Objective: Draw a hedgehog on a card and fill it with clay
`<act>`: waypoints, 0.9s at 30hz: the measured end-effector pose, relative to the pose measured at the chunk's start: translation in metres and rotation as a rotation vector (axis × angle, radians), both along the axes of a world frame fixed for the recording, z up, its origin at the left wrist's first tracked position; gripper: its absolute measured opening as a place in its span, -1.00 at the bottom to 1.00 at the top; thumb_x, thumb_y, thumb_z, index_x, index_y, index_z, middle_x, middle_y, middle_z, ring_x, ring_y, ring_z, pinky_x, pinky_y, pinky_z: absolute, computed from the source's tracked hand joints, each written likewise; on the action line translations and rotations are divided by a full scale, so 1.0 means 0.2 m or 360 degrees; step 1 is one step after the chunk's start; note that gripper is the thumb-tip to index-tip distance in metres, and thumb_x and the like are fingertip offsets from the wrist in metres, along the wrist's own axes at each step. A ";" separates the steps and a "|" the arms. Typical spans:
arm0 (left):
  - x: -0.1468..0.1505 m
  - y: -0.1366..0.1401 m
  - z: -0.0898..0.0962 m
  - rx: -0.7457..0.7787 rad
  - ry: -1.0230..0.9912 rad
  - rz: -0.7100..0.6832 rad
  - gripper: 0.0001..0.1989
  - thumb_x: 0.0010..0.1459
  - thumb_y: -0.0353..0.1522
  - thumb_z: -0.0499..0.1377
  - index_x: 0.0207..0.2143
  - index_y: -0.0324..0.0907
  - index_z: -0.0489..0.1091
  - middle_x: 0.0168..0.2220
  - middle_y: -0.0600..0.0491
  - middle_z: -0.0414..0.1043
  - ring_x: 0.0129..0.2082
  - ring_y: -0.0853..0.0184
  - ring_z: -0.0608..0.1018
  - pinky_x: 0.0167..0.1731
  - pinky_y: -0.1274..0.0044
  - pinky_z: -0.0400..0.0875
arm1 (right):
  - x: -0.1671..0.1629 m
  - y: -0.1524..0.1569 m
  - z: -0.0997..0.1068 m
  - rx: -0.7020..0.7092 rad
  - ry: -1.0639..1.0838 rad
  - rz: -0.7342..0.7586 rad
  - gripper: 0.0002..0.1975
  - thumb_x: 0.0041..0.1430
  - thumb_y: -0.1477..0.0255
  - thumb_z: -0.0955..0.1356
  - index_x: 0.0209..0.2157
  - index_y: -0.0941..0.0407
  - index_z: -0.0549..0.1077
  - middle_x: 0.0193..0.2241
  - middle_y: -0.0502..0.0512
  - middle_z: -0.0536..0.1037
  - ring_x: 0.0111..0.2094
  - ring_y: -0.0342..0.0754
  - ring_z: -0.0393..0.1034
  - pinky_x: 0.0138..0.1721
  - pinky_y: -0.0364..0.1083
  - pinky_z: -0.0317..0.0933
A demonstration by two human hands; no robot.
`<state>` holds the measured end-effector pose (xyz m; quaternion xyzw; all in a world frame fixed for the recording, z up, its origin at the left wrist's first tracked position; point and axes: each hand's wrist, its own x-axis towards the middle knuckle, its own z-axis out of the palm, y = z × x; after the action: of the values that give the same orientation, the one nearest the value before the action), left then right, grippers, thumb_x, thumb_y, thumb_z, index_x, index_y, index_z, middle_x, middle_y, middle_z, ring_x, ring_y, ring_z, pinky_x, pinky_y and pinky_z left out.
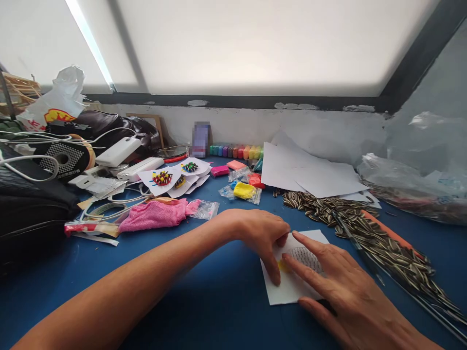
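A small white sheet of paper (286, 293) lies on the blue table under my two hands. It bears an oval filled with dark dashes (304, 257) and a small yellow patch (280, 265), partly covered by my fingers. My left hand (260, 238) rests on the sheet's left side, thumb stretched toward me and apart from its bent fingers. From the right, my right hand (335, 279) reaches over the sheet with its fingers spread; the index and middle fingertips are near the yellow patch. Under the right palm, part of the sheet is hidden.
Striped sunflower seeds (383, 243) spread along the right, with a metal rod among them. Blank sheets (310, 167) lie behind. Packets of coloured clay, one yellow (244, 190), sit ahead. Left are decorated papers (162, 178), a pink cloth (155, 215), cables and a black bag (29, 209).
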<state>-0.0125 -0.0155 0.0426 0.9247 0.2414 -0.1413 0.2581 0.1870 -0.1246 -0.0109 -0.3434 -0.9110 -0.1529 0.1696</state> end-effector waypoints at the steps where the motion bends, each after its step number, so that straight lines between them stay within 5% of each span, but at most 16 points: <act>1: 0.00 0.00 0.00 0.0003 0.0006 -0.0001 -0.49 -0.21 -0.06 0.30 -0.27 -0.16 0.28 -0.18 0.01 0.40 -0.27 0.26 0.43 -0.35 0.50 0.30 | 0.00 0.00 0.00 0.0004 -0.0033 -0.0012 -0.48 0.23 0.25 0.30 0.20 0.06 0.30 0.20 0.34 0.26 0.08 0.22 0.28 -0.09 0.18 0.29; 20: 0.00 0.00 -0.02 0.0007 -0.0017 -0.0002 -0.48 -0.21 -0.05 0.29 -0.26 -0.15 0.28 -0.19 0.03 0.39 -0.26 0.27 0.42 -0.34 0.51 0.29 | 0.01 0.00 -0.01 0.0086 -0.0019 -0.0019 -0.55 0.26 0.33 0.27 0.15 0.14 0.35 0.17 0.34 0.33 0.17 0.18 0.21 0.03 0.15 0.20; 27: 0.00 0.01 -0.03 0.0014 -0.0034 0.0006 -0.49 -0.21 -0.06 0.29 -0.26 -0.14 0.28 -0.20 0.05 0.38 -0.29 0.29 0.41 -0.34 0.51 0.27 | -0.01 -0.01 0.02 0.0141 0.0061 0.0160 -0.72 0.22 0.48 0.30 -0.05 0.14 0.51 0.03 0.29 0.47 0.06 0.11 0.34 0.04 0.09 0.20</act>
<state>-0.0134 -0.0136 0.0365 0.9269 0.2411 -0.1299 0.2568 0.1857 -0.1264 -0.0072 -0.2922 -0.9160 -0.1779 0.2095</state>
